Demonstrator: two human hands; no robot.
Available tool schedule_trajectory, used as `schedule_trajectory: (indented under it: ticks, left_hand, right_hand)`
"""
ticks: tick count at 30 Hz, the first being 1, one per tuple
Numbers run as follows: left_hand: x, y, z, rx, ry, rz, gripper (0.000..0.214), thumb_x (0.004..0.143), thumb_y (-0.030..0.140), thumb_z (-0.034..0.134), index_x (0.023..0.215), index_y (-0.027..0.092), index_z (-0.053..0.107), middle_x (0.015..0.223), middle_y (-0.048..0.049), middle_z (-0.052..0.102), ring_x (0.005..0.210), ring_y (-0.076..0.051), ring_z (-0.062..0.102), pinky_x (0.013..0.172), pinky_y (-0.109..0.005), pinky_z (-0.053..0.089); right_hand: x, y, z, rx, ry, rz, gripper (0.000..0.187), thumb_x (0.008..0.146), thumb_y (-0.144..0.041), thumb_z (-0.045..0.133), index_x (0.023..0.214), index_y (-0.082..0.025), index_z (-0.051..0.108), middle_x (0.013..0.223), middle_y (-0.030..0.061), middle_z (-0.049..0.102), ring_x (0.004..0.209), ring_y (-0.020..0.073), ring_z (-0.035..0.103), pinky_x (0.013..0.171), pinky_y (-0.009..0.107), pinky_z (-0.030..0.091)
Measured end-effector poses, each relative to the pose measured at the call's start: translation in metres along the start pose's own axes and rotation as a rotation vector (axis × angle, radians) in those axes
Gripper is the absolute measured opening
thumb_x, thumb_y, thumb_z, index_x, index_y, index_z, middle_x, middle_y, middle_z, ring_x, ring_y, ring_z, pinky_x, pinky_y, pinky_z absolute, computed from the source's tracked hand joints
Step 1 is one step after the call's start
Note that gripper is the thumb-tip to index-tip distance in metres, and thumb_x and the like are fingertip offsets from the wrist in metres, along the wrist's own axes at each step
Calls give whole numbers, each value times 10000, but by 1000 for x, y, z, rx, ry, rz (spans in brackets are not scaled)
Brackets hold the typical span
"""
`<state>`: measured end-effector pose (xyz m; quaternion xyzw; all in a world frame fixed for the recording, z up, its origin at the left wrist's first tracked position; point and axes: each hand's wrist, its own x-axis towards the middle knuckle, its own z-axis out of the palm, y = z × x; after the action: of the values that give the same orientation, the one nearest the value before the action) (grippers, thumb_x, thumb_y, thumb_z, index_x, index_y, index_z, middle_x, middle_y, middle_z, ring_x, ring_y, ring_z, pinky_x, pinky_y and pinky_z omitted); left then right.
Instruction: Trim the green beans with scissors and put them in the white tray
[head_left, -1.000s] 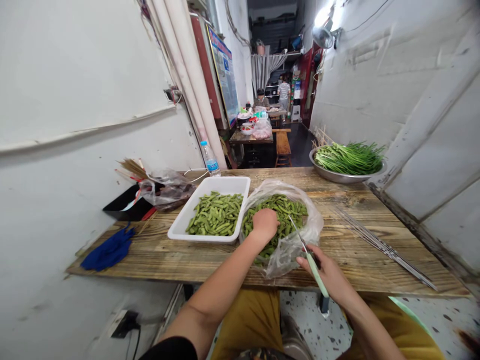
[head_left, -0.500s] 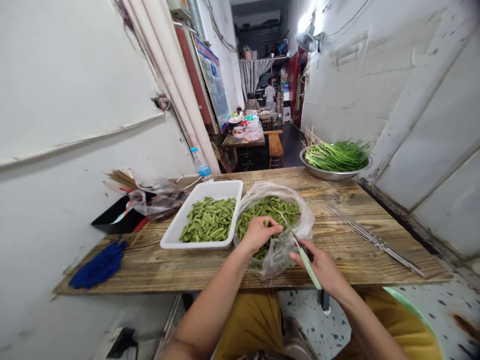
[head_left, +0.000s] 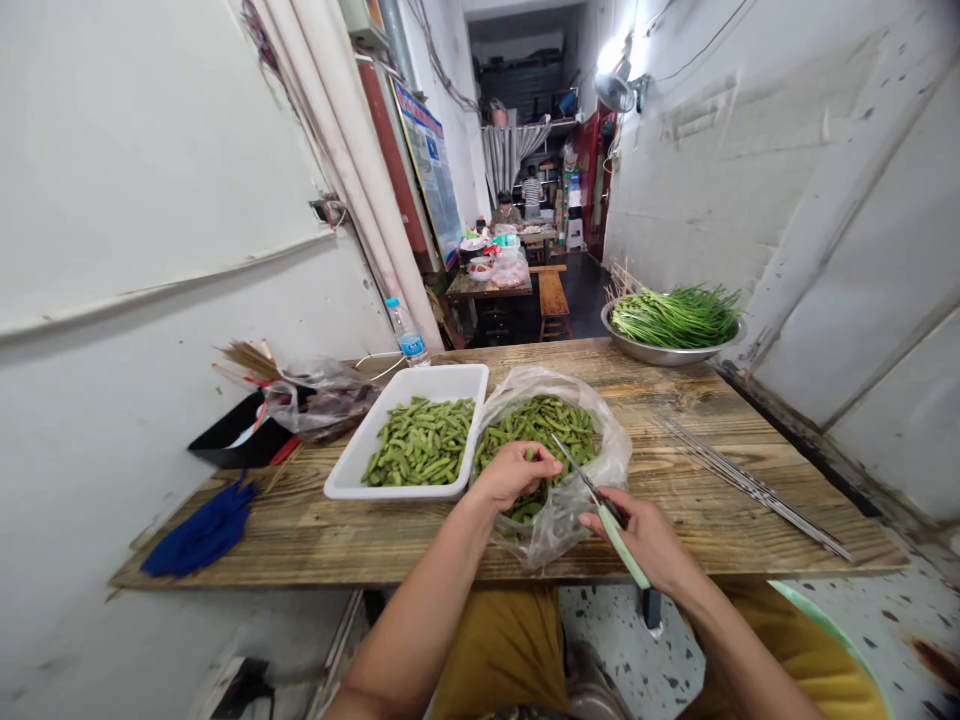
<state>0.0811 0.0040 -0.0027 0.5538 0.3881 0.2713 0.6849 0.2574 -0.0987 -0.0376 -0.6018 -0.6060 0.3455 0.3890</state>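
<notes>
My left hand [head_left: 517, 474] is closed in a pinch above the clear plastic bag [head_left: 616, 440], with a bit of green edamame pod [head_left: 530, 455] showing between the fingers. Inside the bag lies a heap of edamame pods [head_left: 559, 415]. My right hand [head_left: 643, 530] grips scissors [head_left: 621, 548] with pale green handles. Their blades point up and left, the tips close to my left fingertips. Left of the bag, a white plastic tray [head_left: 341, 482] holds more pods [head_left: 420, 440].
A metal bowl of green chives [head_left: 675, 318] on sticks stands at the far right. Metal skewers [head_left: 757, 487] lie on the right. At left are a blue cloth [head_left: 201, 530], a black box [head_left: 236, 440] and a plastic bag [head_left: 322, 395]. A water bottle [head_left: 409, 340] stands behind the tray.
The scissor tips have swung slightly left, nearer my left fingertips. My left hand stays over the bag with its pinch. The whole view has shifted a little.
</notes>
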Motion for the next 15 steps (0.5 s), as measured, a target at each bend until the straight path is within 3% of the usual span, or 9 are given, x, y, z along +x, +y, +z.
schedule_trajectory:
  ticks: [5,10,15]
  left_hand:
    - [3,-7,3,-150,-14,-52,381,525,361,761,693,152,491,503,86,447,318,7,221,360,-190,107]
    - [2,-8,4,-95,-28,-52,380,531,345,759,724,151,494,497,82,470,310,3,229,343,-184,105]
    - [1,-6,3,-197,34,-3,378,575,374,740,697,145,465,556,41,546,317,17,234,350,-173,106]
  right_hand:
    - [-1,-1,0,-10,37,1,389,721,-443,612,1004,-183,676,749,2,696,686,194,603,628,262,478]
    - [0,-1,0,-43,4,-6,371,734,-463,594,970,-189,676,716,1,680,699,202,605,653,270,477]
    - [1,4,1,-108,3,16,412,746,-500,573,1004,-183,625,766,15,672,704,198,602,665,276,470]
